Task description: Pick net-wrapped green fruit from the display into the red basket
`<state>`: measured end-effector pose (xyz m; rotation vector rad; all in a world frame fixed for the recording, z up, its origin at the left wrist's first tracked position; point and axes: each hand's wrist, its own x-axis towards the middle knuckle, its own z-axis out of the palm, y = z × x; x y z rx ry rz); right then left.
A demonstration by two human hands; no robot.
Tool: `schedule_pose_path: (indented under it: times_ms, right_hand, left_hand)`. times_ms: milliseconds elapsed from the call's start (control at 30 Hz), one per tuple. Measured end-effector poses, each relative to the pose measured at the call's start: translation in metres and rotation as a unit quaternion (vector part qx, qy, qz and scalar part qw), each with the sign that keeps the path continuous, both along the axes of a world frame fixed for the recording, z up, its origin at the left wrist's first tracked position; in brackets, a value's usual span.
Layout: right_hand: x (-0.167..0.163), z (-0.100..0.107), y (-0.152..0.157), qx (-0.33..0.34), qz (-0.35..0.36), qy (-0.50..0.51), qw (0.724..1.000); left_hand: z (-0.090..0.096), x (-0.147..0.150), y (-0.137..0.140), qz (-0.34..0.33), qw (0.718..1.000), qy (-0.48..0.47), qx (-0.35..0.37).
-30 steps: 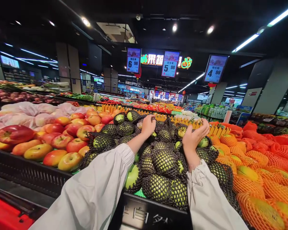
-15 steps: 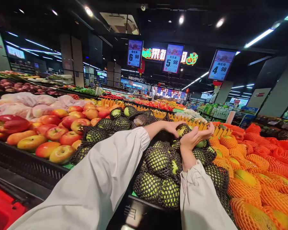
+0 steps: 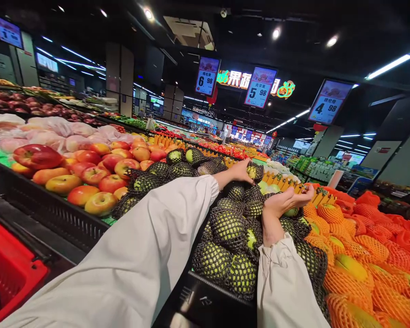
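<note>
The left hand point(image 3: 239, 173) held an apple point(image 3: 255, 172) in black mesh at the back of the heap point(image 3: 227, 225), with its fingers clamped on the apple's left side and the thumb toward the near side. Yellow-green skin showed through the mesh, and in view the apple stood in front of the orange fence point(image 3: 283, 183); whether its underside touched the heap could not be told. The right hand point(image 3: 282, 202) was just to the right, lower and nearer, palm turned up, its fingers loosely bent and pointing right, the thumb apart from them; whether the fingertips touched the fence could not be told. Pale apples point(image 3: 270, 188) lay between the two hands, bare of mesh. The left sleeve point(image 3: 136, 246), white, crossed the heap and hid part of it, while the right sleeve point(image 3: 290, 282) lay over its right side. Fruit in black mesh filled the crate point(image 3: 208, 305) down to its near edge. To the left lay red apples point(image 3: 102, 202), with bagged fruit point(image 3: 51, 132) behind them and a red basket point(image 3: 23, 278) low in the corner. To the right were oranges point(image 3: 351, 278) in orange mesh and, farther over, fruit in red mesh point(image 3: 389, 241). Three price signs point(image 3: 259, 87) hung above, reading 6.98, 5.98 and 4.98
</note>
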<state>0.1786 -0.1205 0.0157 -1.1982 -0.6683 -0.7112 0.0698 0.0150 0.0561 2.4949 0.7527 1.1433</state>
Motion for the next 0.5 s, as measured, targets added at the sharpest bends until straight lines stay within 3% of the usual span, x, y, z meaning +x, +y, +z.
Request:
schedule_pose_path:
  times_ms: [100,233,333,400,500]
  right_hand:
    - [0.005,-0.004,0.009,-0.011,-0.01,-0.051,0.999]
    - [0.007,-0.004,0.013,-0.013,0.036,-0.051,0.998]
    - [0.002,0.001,0.007,-0.016,0.087,-0.008,0.996]
    - [0.0,0.004,0.004,-0.024,0.112,0.013,0.993]
    - [0.001,0.005,0.006,-0.063,0.151,0.014,0.986]
  left_hand:
    - [-0.003,-0.001,0.001,-0.044,0.999,0.008,-0.016]
    - [0.004,0.011,-0.006,-0.124,0.992,0.035,0.003]
    - [0.011,0.027,-0.02,-0.204,0.97,0.109,-0.08]
    - [0.013,0.04,-0.03,-0.207,0.959,0.154,-0.119]
    - [0.013,0.052,-0.039,-0.151,0.969,0.187,-0.064]
